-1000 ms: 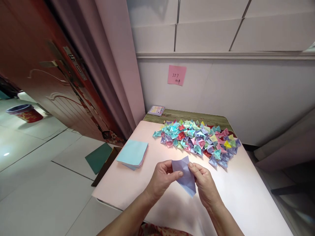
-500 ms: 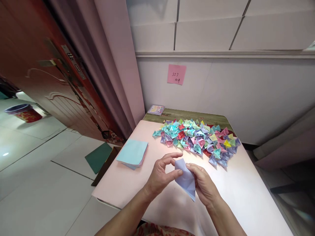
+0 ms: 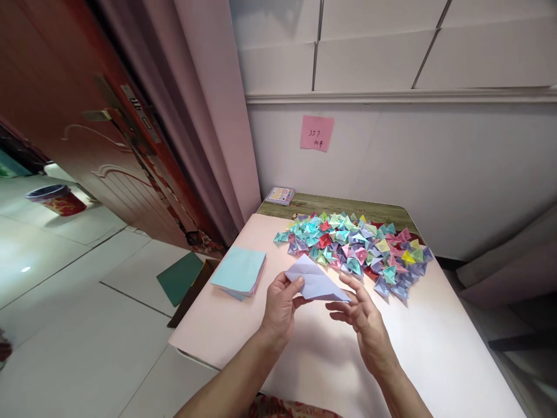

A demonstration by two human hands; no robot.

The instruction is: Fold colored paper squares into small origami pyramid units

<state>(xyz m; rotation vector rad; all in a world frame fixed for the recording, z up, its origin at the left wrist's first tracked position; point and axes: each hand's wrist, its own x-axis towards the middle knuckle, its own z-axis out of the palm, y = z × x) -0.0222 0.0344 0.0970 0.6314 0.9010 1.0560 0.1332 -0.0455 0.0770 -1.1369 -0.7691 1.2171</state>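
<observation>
A heap of folded paper pieces (image 3: 342,236) is blocking low passage across the far part of the tabletop (image 3: 448,348), and a stack of square sheets (image 3: 239,270) is obstructing the left side. A narrow lane is running between them, its near end being screened by the left hand (image 3: 279,307); open surface is extending to the right of the right hand (image 3: 364,319).

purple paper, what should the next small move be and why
Probably close the right hand on the right corner of the purple paper: the left hand pinches its left end, while the right hand is spread open beside that corner, apparently not gripping it.
</observation>
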